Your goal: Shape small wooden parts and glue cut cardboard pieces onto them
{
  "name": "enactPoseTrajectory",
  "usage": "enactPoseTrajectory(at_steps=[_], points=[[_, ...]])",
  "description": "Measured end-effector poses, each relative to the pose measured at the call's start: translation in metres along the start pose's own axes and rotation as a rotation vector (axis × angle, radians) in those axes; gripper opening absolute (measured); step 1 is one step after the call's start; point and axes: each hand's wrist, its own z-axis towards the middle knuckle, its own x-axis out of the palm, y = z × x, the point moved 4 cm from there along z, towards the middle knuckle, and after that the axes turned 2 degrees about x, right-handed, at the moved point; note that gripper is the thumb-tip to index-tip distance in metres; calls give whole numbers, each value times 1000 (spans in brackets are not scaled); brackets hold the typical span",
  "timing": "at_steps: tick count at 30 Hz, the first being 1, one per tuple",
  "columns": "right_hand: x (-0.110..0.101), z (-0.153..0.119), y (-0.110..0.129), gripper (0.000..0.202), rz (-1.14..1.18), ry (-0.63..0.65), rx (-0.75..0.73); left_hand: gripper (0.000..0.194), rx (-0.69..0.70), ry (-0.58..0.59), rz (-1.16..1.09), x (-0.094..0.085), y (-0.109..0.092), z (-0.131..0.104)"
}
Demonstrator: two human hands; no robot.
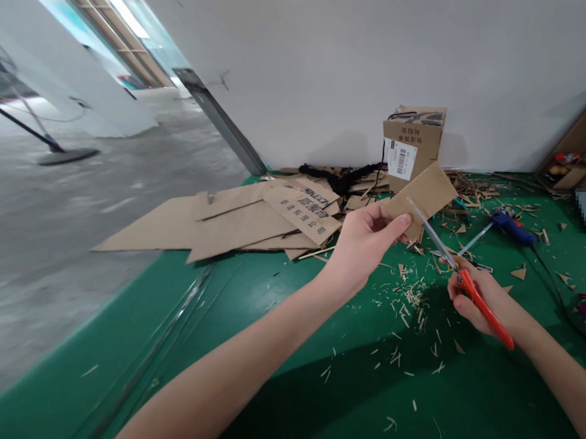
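My left hand [363, 246] pinches a small piece of brown cardboard [429, 190] between thumb and fingers, holding it above the table. In my right hand [480, 295] is a pair of scissors [473, 294] with orange handles. Their blades are spread and reach toward the cardboard; one blade tip lies over its face, though whether it touches I cannot tell. Below both hands, thin pale shavings [411, 294] and cardboard scraps are scattered on the green tabletop [314, 371].
Flat cardboard sheets [253, 221] overhang the table's left edge. A cardboard box [415, 144] with a white label stands against the wall. To the right lies a blue glue gun [513, 228] with its cord. A wooden box [579, 139] is at the far right.
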Motion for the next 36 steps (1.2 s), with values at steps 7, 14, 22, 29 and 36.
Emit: enactPoseTrajectory(at_steps=[7, 14, 22, 29, 36], points=[[3, 2, -6, 41, -37, -27, -43, 10, 28, 8, 24, 1, 1, 1], [3, 2, -14, 46, -158, -112, -50, 10, 39, 30, 57, -1, 3, 2], [2, 2, -16, 45, -276, -175, -17, 11, 32, 46, 111, -3, 1, 3], [1, 5, -18, 45, -398, -241, 25, 12, 30, 67, 207, -3, -4, 2], [2, 7, -21, 43, -458, -266, 27, 14, 64, 104, 329, -6, -10, 1]])
